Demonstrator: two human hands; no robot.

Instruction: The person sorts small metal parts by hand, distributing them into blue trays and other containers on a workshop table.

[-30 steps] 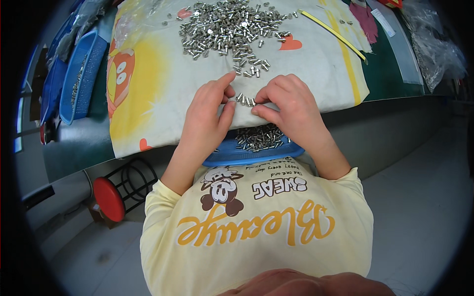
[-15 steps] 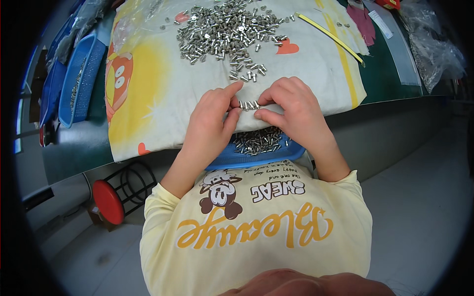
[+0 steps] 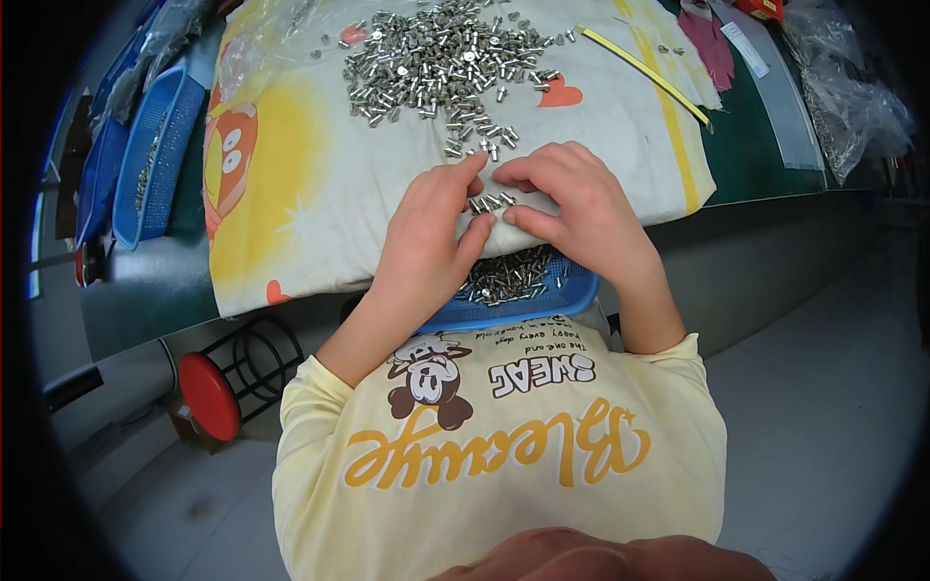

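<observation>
Metal pieces (image 3: 492, 203) lie in a short row at upper centre of the frame, between left hand (image 3: 438, 206) and right hand (image 3: 572, 198), both half-curled, thumb and fingers apart, perhaps to make the row straight. Whether they press it, I cannot tell; left forearm (image 3: 373, 308) partly hides the blue basket (image 3: 582, 285).

A red-seated stool (image 3: 208, 395) stands on the grey floor (image 3: 804, 436).

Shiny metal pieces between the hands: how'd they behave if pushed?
The metal pieces look rounded and smooth, so probably apt to roll. Solid-looking metal suggests stiff, unlikely to bend. Lying loose on the cloth, they may scatter.
</observation>
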